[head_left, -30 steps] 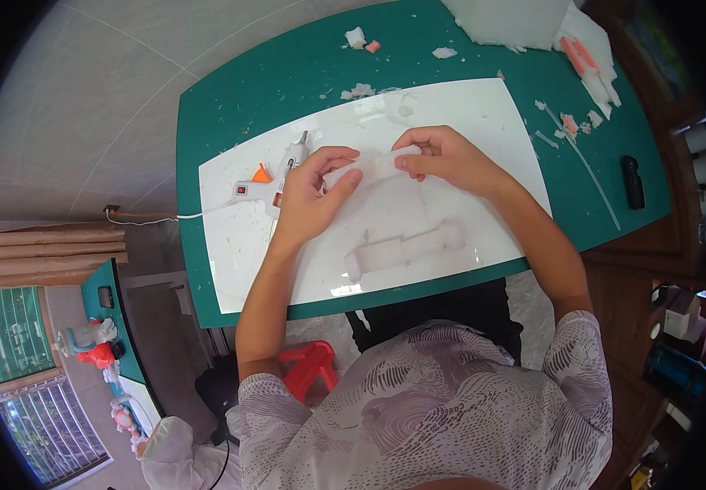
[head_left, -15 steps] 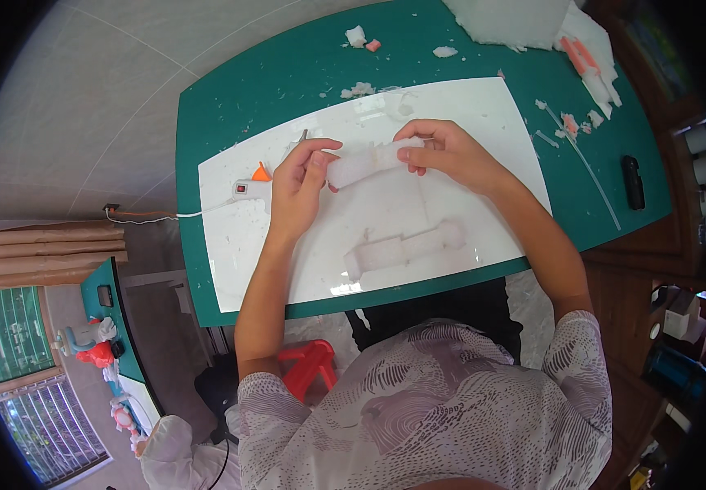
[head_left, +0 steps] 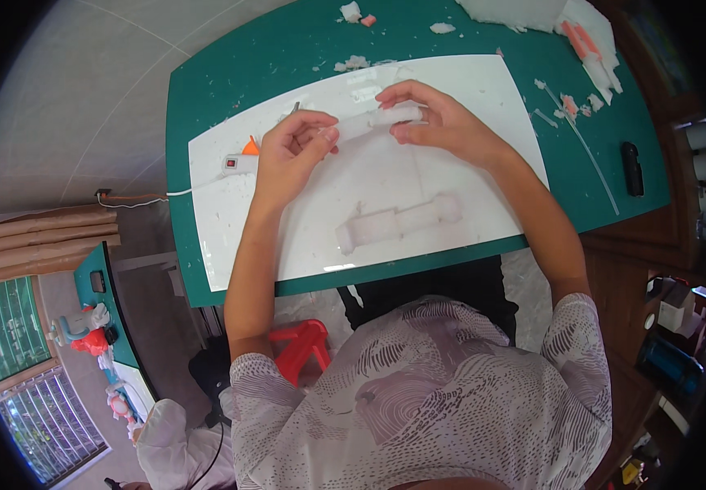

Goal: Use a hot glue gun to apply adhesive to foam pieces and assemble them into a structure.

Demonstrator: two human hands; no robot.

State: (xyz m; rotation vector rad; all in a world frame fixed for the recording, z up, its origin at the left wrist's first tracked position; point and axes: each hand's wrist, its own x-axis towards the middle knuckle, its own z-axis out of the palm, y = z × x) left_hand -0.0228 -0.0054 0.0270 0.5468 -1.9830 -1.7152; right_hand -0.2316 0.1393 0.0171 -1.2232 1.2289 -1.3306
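A green table (head_left: 406,41) is covered across its middle by a glossy white board (head_left: 304,237), whose edges appear curved. At the table's far right, a thick, pale foam sheet (head_left: 524,11) with ragged edges is seen.

On the near part of the board, a white foam piece (head_left: 398,224) is laid flat. Its long axis is run roughly left to right, with the right end set a little farther from the body; its outline is stepped, and its right end is rounded.

Above the far half of the board, a held foam piece (head_left: 356,127) is suspended between the hands. It is narrow, pale and matte, its long axis being pointed from the left hand slightly upward to the right. Its left end is grasped by the left hand (head_left: 296,151), between thumb and curled fingers. Its right end is set among the bent fingers of the right hand (head_left: 444,124), whose index finger is lifted clear; how firmly it is gripped cannot be told.

A white glue gun (head_left: 240,164) is mostly hidden behind the left hand. A smooth black object (head_left: 632,170) is placed at the right, beside a thin translucent stick (head_left: 591,157). Crumbly white scraps (head_left: 352,64) are scattered beyond the board.
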